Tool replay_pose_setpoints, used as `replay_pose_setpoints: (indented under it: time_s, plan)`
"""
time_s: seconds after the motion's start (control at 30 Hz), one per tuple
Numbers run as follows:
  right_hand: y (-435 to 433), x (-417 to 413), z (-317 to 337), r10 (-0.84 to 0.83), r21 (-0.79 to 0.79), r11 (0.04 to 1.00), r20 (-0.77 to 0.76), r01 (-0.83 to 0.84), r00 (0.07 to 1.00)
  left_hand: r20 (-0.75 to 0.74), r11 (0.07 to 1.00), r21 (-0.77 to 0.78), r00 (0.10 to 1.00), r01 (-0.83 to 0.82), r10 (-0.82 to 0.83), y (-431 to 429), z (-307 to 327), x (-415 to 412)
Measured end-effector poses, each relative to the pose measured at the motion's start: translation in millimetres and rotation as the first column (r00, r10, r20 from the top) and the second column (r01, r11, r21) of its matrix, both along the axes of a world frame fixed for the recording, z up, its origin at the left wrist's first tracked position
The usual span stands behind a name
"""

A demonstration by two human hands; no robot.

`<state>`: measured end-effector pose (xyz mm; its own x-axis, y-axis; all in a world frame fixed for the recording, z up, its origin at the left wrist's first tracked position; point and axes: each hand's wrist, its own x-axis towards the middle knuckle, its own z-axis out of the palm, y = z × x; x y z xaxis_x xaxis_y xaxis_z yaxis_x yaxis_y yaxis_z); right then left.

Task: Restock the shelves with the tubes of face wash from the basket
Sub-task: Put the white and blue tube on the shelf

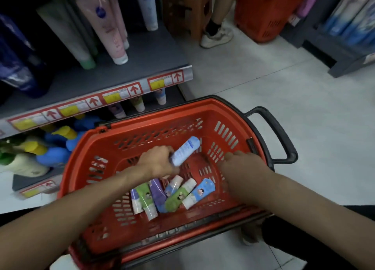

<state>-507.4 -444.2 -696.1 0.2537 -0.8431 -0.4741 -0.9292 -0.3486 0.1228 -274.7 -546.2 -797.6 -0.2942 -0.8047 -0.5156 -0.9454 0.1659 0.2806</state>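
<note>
Tube (185, 151) gripped by left hand (157, 161) inside basket (142, 127).

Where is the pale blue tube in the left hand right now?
Head view: the left hand grips the pale blue tube inside the red basket, just beyond the loose tubes.

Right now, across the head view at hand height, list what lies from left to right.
Blue bottles → left hand → pale blue tube it grips → right hand → black basket handle.
</note>
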Motion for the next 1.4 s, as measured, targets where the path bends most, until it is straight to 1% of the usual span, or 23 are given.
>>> replay_pose_setpoints:
  time_s: [0.07, 0.17, 0.2, 0.23, 0.3, 0.37, 0.43, 0.5, 0.53, 0.63, 0.7, 0.77, 0.83, 0.9, 1.03, 1.1, 1.17, 1.23, 1.3, 1.33, 1.4]
  plan:
    - [-8, 9, 20, -0.067, 0.022, 0.998, 0.094, 0.065, 0.993, -0.163, 0.998, 0.045, 0.985, -0.053, 0.059, 0, 35, 11]
    - [-18, 26, 50, -0.194, 0.114, 0.979, 0.251, 0.170, 0.948, -0.414, 0.978, 0.169, 0.892, -0.122, 0.183, 3, 81, 28]
    - [-21, 32, 59, -0.225, 0.127, 0.972, 0.294, 0.195, 0.929, -0.485, 0.966, 0.209, 0.842, -0.152, 0.237, 7, 96, 31]
    - [-23, 38, 67, -0.248, 0.126, 0.968, 0.338, 0.218, 0.908, -0.562, 0.948, 0.261, 0.770, -0.179, 0.300, 11, 109, 34]
    - [-26, 49, 81, -0.279, 0.098, 0.960, 0.446, 0.263, 0.851, -0.684, 0.898, 0.378, 0.584, -0.226, 0.436, 21, 128, 34]
    - [-30, 57, 89, -0.312, 0.086, 0.942, 0.589, 0.326, 0.746, -0.737, 0.835, 0.486, 0.394, -0.258, 0.550, 30, 141, 30]
    - [-33, 63, 91, -0.356, 0.121, 0.908, 0.727, 0.400, 0.587, -0.734, 0.769, 0.579, 0.237, -0.269, 0.636, 38, 149, 20]
    - [-35, 67, 88, -0.395, 0.180, 0.871, 0.810, 0.457, 0.434, -0.732, 0.739, 0.605, 0.157, -0.296, 0.662, 46, 155, 11]
    - [-36, 68, 85, -0.401, 0.194, 0.857, 0.833, 0.477, 0.381, -0.739, 0.735, 0.601, 0.133, -0.314, 0.660, 49, 156, 8]
    - [-36, 73, 78, -0.432, 0.269, 0.835, 0.860, 0.479, 0.270, -0.734, 0.714, 0.606, 0.099, -0.351, 0.671, 51, 161, 7]
    - [-38, 76, 75, -0.474, 0.330, 0.813, 0.854, 0.480, 0.216, -0.719, 0.683, 0.622, 0.067, -0.382, 0.692, 48, 160, 9]
    - [-39, 78, 74, -0.509, 0.391, 0.794, 0.846, 0.465, 0.157, -0.726, 0.684, 0.610, 0.066, -0.400, 0.685, 46, 157, 9]
    - [-40, 80, 77, -0.544, 0.482, 0.773, 0.838, 0.412, 0.041, -0.742, 0.693, 0.584, 0.068, -0.423, 0.667, 44, 156, 7]
    - [-40, 81, 80, -0.567, 0.532, 0.756, 0.824, 0.380, -0.026, -0.753, 0.690, 0.569, 0.053, -0.448, 0.656, 43, 156, 5]
    - [-46, 83, 80, -0.540, 0.517, 0.717, 0.836, 0.469, -0.095, -0.760, 0.685, 0.596, -0.019, -0.420, 0.650, 40, 161, 2]
    - [-50, 84, 80, -0.508, 0.505, 0.698, 0.849, 0.507, -0.146, -0.763, 0.682, 0.605, -0.052, -0.411, 0.645, 37, 164, 1]
    - [-53, 84, 81, -0.480, 0.502, 0.682, 0.856, 0.532, -0.192, -0.778, 0.688, 0.581, -0.049, -0.435, 0.627, 35, 166, 0]
    - [-55, 85, 83, -0.457, 0.489, 0.665, 0.864, 0.565, -0.211, -0.800, 0.699, 0.535, -0.020, -0.475, 0.599, 34, 167, -1]
    - [-56, 86, 83, -0.422, 0.433, 0.650, 0.889, 0.624, -0.177, -0.819, 0.712, 0.488, 0.017, -0.504, 0.573, 34, 169, -2]
    - [-56, 86, 83, -0.402, 0.392, 0.647, 0.904, 0.654, -0.144, -0.827, 0.718, 0.470, 0.028, -0.514, 0.561, 34, 170, -3]
    - [-54, 86, 82, -0.362, 0.277, 0.649, 0.932, 0.709, -0.032, -0.840, 0.725, 0.452, 0.026, -0.519, 0.542, 35, 173, -5]
